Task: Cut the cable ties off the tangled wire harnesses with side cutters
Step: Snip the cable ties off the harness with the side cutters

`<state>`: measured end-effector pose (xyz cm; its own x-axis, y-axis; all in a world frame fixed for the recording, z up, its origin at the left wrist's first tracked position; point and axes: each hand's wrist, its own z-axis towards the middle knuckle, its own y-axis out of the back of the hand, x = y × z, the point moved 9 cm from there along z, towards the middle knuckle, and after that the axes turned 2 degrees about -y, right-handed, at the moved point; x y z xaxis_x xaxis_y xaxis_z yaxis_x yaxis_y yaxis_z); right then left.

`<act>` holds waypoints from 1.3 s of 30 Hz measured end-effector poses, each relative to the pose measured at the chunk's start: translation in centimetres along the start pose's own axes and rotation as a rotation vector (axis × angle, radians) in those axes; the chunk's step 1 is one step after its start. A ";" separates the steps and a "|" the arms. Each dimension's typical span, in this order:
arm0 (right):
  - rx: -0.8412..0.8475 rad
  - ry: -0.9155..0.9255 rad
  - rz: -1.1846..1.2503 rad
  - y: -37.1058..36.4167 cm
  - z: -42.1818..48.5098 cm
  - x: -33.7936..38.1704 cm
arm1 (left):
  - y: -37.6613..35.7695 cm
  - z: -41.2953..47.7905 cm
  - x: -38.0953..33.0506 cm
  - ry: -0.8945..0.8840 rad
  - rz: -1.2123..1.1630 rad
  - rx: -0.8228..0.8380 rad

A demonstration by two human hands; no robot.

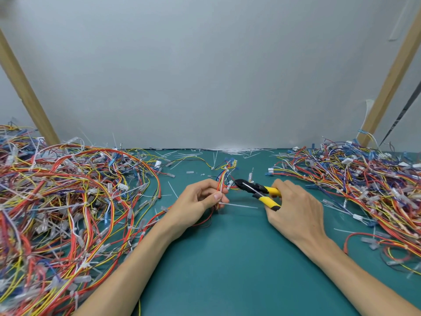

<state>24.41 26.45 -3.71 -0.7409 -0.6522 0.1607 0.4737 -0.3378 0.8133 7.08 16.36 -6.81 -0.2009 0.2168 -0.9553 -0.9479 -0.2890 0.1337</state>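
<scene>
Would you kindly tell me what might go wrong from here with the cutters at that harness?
The black tip of the side cutters sits among the coloured wires of the small harness, so it may nick a wire instead of a tie. The left hand pinches that harness close to the tip; a slip might catch a fingertip. A cut tie could flick into the wire pile on the left and get lost.
</scene>
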 end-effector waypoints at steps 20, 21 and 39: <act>-0.073 -0.274 0.370 -0.1 0.4 -3.7 | 1.2 -0.1 0.1 0.030 -0.014 -0.135; -0.080 -0.253 0.385 0.1 0.3 -3.4 | 1.3 -0.1 0.2 0.034 -0.016 -0.137; -0.042 -0.114 0.229 0.6 -0.3 -1.9 | -1.2 0.0 -2.1 -0.024 0.620 -0.095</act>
<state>26.23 27.24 -3.67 -0.6599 -0.6351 0.4015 0.6526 -0.2197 0.7251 8.67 16.26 -4.94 -0.7125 0.0026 -0.7016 -0.6277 -0.4493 0.6357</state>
